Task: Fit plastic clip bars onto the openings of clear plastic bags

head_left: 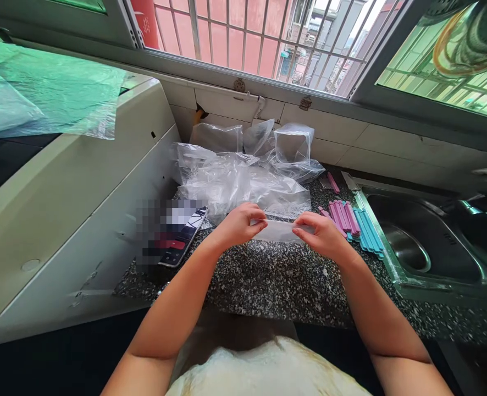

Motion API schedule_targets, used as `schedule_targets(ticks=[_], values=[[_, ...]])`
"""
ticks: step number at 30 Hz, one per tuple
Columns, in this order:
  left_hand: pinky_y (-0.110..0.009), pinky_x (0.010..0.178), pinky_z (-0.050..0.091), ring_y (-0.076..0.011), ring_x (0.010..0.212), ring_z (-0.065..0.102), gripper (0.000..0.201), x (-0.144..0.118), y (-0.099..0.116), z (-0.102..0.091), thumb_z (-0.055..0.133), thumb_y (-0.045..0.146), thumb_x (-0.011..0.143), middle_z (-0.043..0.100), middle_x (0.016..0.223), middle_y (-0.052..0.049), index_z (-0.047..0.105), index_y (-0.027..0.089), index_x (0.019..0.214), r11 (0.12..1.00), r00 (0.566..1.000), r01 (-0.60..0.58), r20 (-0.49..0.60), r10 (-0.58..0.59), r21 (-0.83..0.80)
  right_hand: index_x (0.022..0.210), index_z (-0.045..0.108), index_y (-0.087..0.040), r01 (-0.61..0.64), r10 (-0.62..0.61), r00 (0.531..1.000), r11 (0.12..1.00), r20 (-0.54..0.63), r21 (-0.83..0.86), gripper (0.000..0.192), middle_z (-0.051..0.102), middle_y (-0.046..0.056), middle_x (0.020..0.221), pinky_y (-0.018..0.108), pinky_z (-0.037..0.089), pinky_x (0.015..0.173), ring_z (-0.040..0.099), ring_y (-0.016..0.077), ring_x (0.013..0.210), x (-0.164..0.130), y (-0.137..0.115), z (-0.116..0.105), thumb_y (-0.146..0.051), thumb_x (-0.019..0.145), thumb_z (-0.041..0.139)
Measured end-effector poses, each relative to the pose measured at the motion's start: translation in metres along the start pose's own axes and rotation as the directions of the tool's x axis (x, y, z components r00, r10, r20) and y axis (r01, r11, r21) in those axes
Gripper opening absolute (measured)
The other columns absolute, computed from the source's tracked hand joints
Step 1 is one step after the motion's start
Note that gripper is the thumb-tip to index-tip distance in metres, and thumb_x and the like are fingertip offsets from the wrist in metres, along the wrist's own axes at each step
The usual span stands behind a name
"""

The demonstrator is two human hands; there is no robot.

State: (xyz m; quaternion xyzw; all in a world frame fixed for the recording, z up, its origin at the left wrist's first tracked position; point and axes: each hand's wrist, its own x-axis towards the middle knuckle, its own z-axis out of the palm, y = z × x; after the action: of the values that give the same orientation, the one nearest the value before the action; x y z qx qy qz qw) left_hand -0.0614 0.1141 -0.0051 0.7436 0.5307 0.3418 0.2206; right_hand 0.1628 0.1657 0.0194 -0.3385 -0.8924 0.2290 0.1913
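Observation:
Between my two hands a small clear plastic bag (278, 232) is stretched flat, just above the speckled countertop (276, 280). My left hand (245, 223) pinches its left end with thumb and fingers. At the other end my right hand (315, 231) grips it the same way. Right beside my right hand lie several pink plastic sticks (344, 216) and several light-blue ones (368, 231), side by side. Behind my hands spreads a heap of clear plastic bags (243, 179).
To the left, a phone (183, 236) lies on the counter, partly blurred out. A metal sink (416, 236) is set in at the right. A pale appliance (103, 165) stands at the left with green plastic sheeting (62, 88) on it. A barred window (247, 38) is behind.

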Motion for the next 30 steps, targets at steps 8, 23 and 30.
schedule_targets(ticks=[8,23,30], values=[[-0.030,0.069,0.046,-0.0151,0.073,0.053,0.011,0.000,-0.005,0.001,0.057,0.020,0.079,0.060,0.072,-0.002,0.062,0.019,0.069,0.999,1.000,-0.020,0.005,0.020,0.039,0.071,0.058,-0.018,0.035,-0.034,0.999,0.998,0.023,-0.049,0.016,0.059,0.003,0.069,0.027,0.039,0.061,0.051,0.0135,0.066,-0.001,0.001,-0.003,-0.024,0.084,0.051],[-0.036,0.079,0.045,-0.0195,0.086,0.053,0.013,-0.002,0.003,0.011,0.059,0.029,0.082,0.063,0.084,-0.006,0.064,0.018,0.085,0.953,0.977,-0.207,-0.004,0.213,0.223,0.069,0.057,-0.018,0.072,-0.070,0.997,0.990,0.027,-0.122,0.016,0.058,0.003,0.070,0.027,0.038,0.063,0.051,0.0135,0.067,-0.001,-0.006,0.008,-0.021,0.084,0.050],[-0.032,0.074,0.044,-0.0169,0.079,0.052,0.020,-0.001,0.003,0.013,0.049,0.020,0.086,0.063,0.079,-0.005,0.064,0.018,0.074,0.951,0.971,-0.234,0.003,0.238,0.202,0.070,0.057,-0.018,0.055,-0.054,0.998,0.995,0.019,-0.081,0.016,0.059,0.003,0.071,0.027,0.040,0.063,0.052,0.0135,0.067,-0.001,-0.007,0.009,-0.022,0.084,0.050]])
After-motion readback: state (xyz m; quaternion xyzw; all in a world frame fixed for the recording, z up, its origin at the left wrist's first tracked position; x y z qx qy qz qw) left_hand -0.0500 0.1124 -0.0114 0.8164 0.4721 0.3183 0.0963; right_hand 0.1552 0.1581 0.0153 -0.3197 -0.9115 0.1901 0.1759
